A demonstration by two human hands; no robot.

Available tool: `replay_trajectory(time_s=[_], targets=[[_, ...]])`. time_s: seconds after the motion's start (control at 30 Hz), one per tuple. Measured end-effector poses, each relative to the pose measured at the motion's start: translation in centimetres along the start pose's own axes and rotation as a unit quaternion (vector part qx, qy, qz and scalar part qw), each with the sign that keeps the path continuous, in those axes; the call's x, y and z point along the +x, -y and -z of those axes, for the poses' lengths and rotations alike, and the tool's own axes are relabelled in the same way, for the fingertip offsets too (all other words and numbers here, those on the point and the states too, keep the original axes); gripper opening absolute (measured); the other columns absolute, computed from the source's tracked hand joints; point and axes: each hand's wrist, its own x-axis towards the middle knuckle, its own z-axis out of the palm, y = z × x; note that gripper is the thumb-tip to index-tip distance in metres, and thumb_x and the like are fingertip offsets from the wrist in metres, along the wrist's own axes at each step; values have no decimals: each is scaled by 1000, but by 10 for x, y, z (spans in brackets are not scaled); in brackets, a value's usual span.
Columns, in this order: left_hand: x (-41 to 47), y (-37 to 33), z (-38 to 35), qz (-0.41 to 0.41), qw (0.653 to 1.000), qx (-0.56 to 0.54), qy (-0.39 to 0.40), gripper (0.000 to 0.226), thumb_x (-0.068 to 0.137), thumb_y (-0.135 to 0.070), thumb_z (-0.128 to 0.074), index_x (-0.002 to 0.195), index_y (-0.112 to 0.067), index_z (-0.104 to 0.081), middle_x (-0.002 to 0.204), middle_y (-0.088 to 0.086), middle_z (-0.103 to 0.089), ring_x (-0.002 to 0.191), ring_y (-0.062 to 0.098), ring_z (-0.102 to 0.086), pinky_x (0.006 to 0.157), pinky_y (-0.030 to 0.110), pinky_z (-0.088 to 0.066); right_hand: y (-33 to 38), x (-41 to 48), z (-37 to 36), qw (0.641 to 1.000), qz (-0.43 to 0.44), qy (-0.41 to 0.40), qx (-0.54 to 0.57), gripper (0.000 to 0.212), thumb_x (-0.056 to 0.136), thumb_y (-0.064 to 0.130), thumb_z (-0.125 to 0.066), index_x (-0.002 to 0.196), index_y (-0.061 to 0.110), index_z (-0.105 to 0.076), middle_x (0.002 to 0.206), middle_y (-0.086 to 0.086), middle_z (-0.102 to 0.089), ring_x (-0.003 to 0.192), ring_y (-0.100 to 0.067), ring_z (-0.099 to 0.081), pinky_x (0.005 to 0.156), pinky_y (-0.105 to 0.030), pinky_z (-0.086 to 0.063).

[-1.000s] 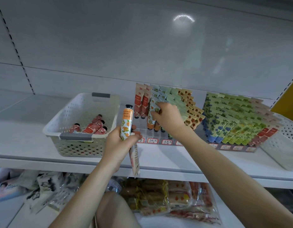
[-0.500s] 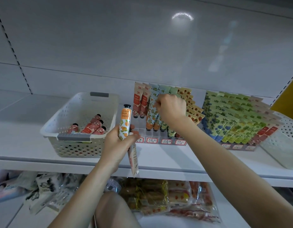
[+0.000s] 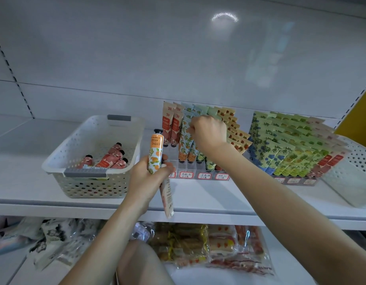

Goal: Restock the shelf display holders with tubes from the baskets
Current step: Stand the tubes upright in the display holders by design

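Nearest the camera, a bare knee (image 3: 137, 262) rises in front of the lower shelf (image 3: 291, 270). Clear snack packets (image 3: 198, 243) and printed pouches (image 3: 50, 239) lie there, their printing too small to read. Above it, the left hand (image 3: 146, 179) has its fingers curled round two tubes. One is an orange tube (image 3: 156, 151), black cap up, with the word XIYING running down its side above printed oranges. The other is a second tube (image 3: 167, 194) pointing down past the edge of the upper shelf (image 3: 219, 204), its back panel of fine print unreadable. On that shelf to the left sits a white perforated basket (image 3: 91, 182) with grey handle grips, holding four visible pink tubes (image 3: 111, 158) with black caps. Just right of the left hand stands a clear display holder (image 3: 198, 167). Three red-bordered price tags (image 3: 204, 175) show along its front, the handwriting too blurred to read, and a fourth is partly hidden behind the left hand. The right hand (image 3: 209, 133) is over the holder. Its fingertips pinch the top of a standing tube (image 3: 185, 138) with the same orange print, in the column beside the red tubes (image 3: 170, 128) at the holder's left end. Farther right, a second holder (image 3: 291, 181) is packed with rows of blue-flowered, green and red tubes, with a second basket (image 3: 359, 161) just beside it.
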Motion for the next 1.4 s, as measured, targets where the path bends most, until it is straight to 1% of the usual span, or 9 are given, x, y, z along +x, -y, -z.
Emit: replay_trajectory(time_s=[0.23,0.6,0.73,0.83,0.9,1.03,1.13,1.27,1.4], targets=[[-1,-4,2,-15,1000,-2,-2,15,80,-12,-70,87,-23,-62,91,3,-66,84,16,-61,68,28,-47,-4,-4,7,998,0,23,52,25,95,31,-49,97,10,-62,92,-5,-64,88,-24,-59,65,-27,-35],[-2,-6,3,-31,999,-15,-4,16,81,-11,-69,87,-23,-62,88,-2,-69,84,12,-63,73,27,-49,-7,0,6,997,-2,3,81,23,94,26,-49,94,7,-62,93,-7,-65,88,-27,-60,64,-28,-41],[-1,-10,3,-20,997,-75,-6,12,83,-10,-67,87,-20,-61,90,9,-69,87,22,-67,67,22,-54,-14,1,5,990,-1,-42,137,25,94,27,-49,98,7,-64,94,-7,-65,84,-26,-60,62,-29,-46],[0,-20,2,-10,989,-151,4,10,83,-11,-65,86,-17,-58,85,7,-70,87,24,-67,72,28,-55,-16,-9,11,953,-7,-98,288,25,95,23,-51,96,5,-67,87,-8,-69,75,-22,-63,65,-31,-51],[2,-25,2,-11,982,-188,0,8,84,-12,-64,85,-16,-57,92,10,-69,92,24,-65,75,30,-54,-13,-21,16,911,-24,-100,399,24,95,21,-52,88,4,-67,81,-12,-69,69,-19,-61,62,-22,-47],[6,-31,1,-16,964,-263,-48,10,85,-15,-64,88,-11,-55,91,14,-64,82,19,-63,63,22,-55,-18,-54,21,838,-22,40,543,26,91,38,-53,90,16,-66,84,-4,-69,74,-13,-63,67,-29,-51],[8,-32,-1,-13,953,-288,-97,16,84,-16,-66,90,-9,-53,76,4,-61,62,6,-63,55,18,-53,-24,-75,18,757,36,131,639,36,75,49,-67,104,30,-60,96,7,-67,88,-5,-65,75,-20,-53],[4,-31,-5,-15,958,-270,-97,23,84,-19,-66,95,-4,-52,72,4,-61,61,6,-64,56,20,-54,-21,-82,13,782,29,83,618,24,78,6,-71,94,24,-65,88,5,-68,75,-4,-64,70,-18,-53],[-6,-26,-6,-23,980,-191,-45,15,84,-18,-65,85,-7,-56,82,10,-69,70,15,-69,63,25,-58,-21,-78,20,779,-27,51,624,10,87,14,-59,85,16,-68,76,-5,-69,65,-8,-62,59,-15,-51]])
